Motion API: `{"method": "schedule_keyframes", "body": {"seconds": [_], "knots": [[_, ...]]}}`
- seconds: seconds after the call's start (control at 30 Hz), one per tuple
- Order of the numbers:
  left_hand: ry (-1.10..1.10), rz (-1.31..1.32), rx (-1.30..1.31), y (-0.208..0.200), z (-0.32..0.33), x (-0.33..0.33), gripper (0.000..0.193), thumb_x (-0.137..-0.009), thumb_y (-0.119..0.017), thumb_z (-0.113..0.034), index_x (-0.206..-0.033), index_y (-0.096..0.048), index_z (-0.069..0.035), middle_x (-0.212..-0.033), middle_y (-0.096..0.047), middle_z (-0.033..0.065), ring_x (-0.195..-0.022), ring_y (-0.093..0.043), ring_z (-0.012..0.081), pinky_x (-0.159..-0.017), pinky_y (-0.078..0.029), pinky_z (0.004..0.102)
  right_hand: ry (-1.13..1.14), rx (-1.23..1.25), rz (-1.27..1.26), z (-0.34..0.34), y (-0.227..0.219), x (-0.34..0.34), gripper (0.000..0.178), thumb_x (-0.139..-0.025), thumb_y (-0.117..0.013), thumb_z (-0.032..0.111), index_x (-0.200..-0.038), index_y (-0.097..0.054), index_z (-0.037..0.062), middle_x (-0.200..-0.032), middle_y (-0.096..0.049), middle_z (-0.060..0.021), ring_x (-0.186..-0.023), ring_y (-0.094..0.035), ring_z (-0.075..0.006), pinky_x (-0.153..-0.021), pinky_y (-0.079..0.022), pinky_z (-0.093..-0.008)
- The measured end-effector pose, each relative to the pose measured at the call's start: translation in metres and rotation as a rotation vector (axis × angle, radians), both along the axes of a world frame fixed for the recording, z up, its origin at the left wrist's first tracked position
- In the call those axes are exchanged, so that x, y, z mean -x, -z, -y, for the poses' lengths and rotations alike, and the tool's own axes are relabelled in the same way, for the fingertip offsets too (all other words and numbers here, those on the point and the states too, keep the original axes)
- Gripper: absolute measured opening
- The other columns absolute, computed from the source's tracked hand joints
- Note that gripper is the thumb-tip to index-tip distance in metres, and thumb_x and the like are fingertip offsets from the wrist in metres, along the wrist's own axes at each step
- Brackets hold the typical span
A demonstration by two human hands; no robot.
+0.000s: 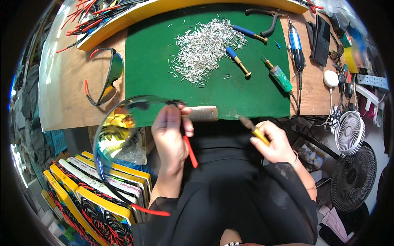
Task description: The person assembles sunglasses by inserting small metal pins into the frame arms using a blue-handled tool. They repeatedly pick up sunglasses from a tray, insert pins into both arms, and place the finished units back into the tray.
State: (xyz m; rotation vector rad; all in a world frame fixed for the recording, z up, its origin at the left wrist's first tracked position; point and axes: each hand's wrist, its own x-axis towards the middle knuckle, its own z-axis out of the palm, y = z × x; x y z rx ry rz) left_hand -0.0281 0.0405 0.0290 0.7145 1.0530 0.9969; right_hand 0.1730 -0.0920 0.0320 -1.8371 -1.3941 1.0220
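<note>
My left hand [169,137] is closed on a pair of sunglasses [113,137], a wraparound pair with a mirrored yellow-orange lens and red temple tips. It grips them by the hinge end, in front of the table's near edge. My right hand [274,141] is closed around a yellow-handled hand tool [261,137] whose metal tip points up and left; its exact kind is unclear. Between the hands, a textured metal block [202,113] sits at the edge of the green mat [156,53]. A second pair of sunglasses [117,67] lies on the wood at left.
Small metal pins [201,55] are heaped on the mat near two blue-and-brass tools [238,62]. At right lie a green-wrapped tool [280,78], a blue corded tool [295,43], pliers [269,26] and a phone [321,41]. Boxes of frames [104,201] stand lower left; fans [353,176] lower right.
</note>
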Motion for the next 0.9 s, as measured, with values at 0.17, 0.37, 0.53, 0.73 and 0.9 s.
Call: {"method": "schedule_keyframes", "body": {"seconds": [0.17, 0.37, 0.53, 0.73, 0.9], "knots": [[0.112, 0.118, 0.160, 0.011, 0.008, -0.020, 0.018, -0.092, -0.048, -0.019, -0.090, -0.055, -0.002, -0.078, -0.060, 0.0083, -0.051, -0.045, 0.0074, -0.043, -0.035, 0.0184, 0.157, -0.085, 0.090, 0.007, -0.015, -0.023, 0.022, -0.071, -0.067, 0.010, -0.078, -0.048, 0.0016, -0.089, -0.053, -0.0146, -0.081, -0.053, -0.0287, -0.075, -0.044, -0.0317], [0.312, 0.062, 0.265, 0.011, 0.020, -0.031, 0.016, -0.093, -0.043, -0.012, -0.089, -0.054, -0.001, -0.078, -0.061, 0.0097, -0.050, -0.045, 0.0077, -0.043, -0.036, 0.0194, 0.600, 0.011, 0.888, 0.028, 0.009, -0.138, 0.022, -0.080, -0.062, 0.017, -0.084, -0.051, -0.0021, -0.093, -0.054, -0.0172, -0.085, -0.051, -0.0316, -0.078, -0.041, -0.0354], [0.373, -0.068, 0.305, 0.023, 0.035, -0.030, 0.021, -0.092, -0.047, -0.023, -0.092, -0.054, -0.003, -0.079, -0.062, 0.0088, -0.053, -0.047, 0.0066, -0.046, -0.038, 0.0193, 0.470, 0.044, 1.263, 0.022, 0.025, -0.134, 0.030, -0.079, -0.063, 0.024, -0.092, -0.054, -0.0012, -0.107, -0.051, -0.0205, -0.103, -0.046, -0.0349, -0.091, -0.034, -0.0427], [0.396, 0.136, 0.304, 0.045, 0.044, -0.030, 0.029, -0.091, -0.046, -0.027, -0.100, -0.054, -0.001, -0.085, -0.062, 0.0091, -0.060, -0.052, 0.0106, -0.055, -0.043, 0.0215, -0.056, -0.228, 0.274, -0.038, -0.053, -0.034, 0.045, -0.075, -0.067, 0.021, -0.112, -0.051, 0.0013, -0.102, -0.054, -0.0146, -0.078, -0.056, -0.0239, -0.073, -0.047, -0.0311], [0.605, 0.035, 0.220, 0.027, 0.043, -0.023, 0.022, -0.087, -0.050, -0.015, -0.101, -0.054, 0.002, -0.087, -0.060, 0.0103, -0.066, -0.059, 0.0131, -0.061, -0.049, 0.0233, -0.182, -0.470, 0.164, -0.069, -0.012, 0.002, 0.019, -0.077, -0.058, 0.004, -0.096, -0.056, 0.0005, -0.079, -0.059, -0.0142, -0.067, -0.059, -0.0290, -0.059, -0.048, -0.0325]]}}
